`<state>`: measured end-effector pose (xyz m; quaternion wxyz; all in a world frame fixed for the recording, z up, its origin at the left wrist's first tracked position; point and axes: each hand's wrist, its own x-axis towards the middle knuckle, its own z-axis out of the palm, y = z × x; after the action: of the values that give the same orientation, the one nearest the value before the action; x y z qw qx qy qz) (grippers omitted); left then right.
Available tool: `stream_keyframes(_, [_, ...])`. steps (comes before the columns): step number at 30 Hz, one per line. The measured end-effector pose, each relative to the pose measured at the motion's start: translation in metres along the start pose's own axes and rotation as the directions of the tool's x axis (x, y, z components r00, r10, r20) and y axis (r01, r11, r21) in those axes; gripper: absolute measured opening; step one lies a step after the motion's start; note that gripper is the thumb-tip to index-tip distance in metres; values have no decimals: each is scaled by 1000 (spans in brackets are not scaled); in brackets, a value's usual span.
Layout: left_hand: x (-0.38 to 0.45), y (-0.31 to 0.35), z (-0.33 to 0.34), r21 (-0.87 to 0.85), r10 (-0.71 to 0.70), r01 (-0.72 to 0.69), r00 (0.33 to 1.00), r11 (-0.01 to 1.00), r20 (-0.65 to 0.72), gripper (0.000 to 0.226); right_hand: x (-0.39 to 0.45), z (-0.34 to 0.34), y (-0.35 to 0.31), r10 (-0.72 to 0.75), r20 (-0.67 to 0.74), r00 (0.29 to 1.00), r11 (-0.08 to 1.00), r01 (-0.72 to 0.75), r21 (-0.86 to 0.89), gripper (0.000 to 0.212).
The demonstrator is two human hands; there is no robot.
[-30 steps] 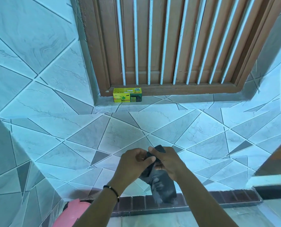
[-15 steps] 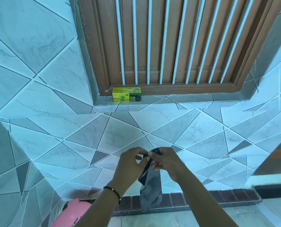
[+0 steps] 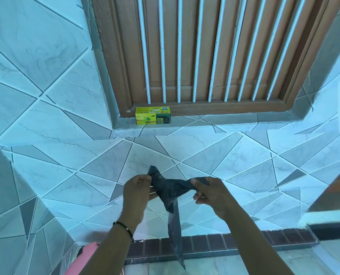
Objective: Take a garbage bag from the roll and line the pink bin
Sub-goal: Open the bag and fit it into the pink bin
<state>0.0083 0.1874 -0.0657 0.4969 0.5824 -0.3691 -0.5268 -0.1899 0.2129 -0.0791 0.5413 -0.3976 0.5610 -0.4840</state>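
Note:
A dark grey garbage bag is stretched between both hands in front of the tiled wall. My left hand pinches its left top corner and my right hand pinches its right end. A long folded tail of the bag hangs down toward the floor. The pink bin shows only as a sliver at the bottom left, partly behind my left forearm. The yellow-green bag box sits on the window sill above.
A brown wooden shuttered window with white bars fills the top. A tiled ledge juts out at the left. A dark brick strip runs along the base of the wall. A brown panel edge stands at the right.
My hands have moved apart, pulling the top of the bag open sideways. The bag's tail has unrolled and hangs longer than before.

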Motion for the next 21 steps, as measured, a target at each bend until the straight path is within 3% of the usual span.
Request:
stream_keyframes(4, [6, -5, -9, -29, -9, 7, 997, 1000, -71, 21, 2, -4, 2, -6, -61, 998, 994, 12, 112, 21])
stream_keyframes(6, [3, -11, -8, 87, 23, -18, 998, 996, -56, 25, 3, -1, 1, -38, -79, 996, 990, 49, 136, 19])
stream_keyframes(7, [3, -15, -8, 225, 72, -59, 996, 973, -48, 30, 3, 0, 0, -56, -78, 995, 989, 66, 130, 17])
stream_keyframes(10, [-3, -21, -3, 612, 265, -257, 961, 748, 80, 48, 3, 6, -3, -83, -13, 996, 995, 84, 45, 15])
stream_keyframes(13, [-5, -20, 4, 642, 371, -504, 863, 578, 344, 35, 4, 12, -5, -82, 46, 996, 995, 85, -60, 17])
stream_keyframes(15, [-10, -17, 9, 606, 258, -537, 834, 587, 489, 23, 5, 14, -5, -85, 46, 995, 992, 89, -94, 18])
stream_keyframes(17, [-12, -18, 14, 591, 183, -529, 819, 608, 544, 20, 5, 15, -6, -96, 43, 994, 989, 100, -106, 18])
stream_keyframes(19, [-11, -19, 17, 624, 202, -525, 834, 579, 514, 18, 4, 14, -7, -104, 45, 994, 988, 109, -109, 18])
stream_keyframes(21, [-8, -22, 18, 617, 217, -477, 866, 626, 450, 19, 3, 14, -7, -97, 64, 993, 988, 104, -116, 19])
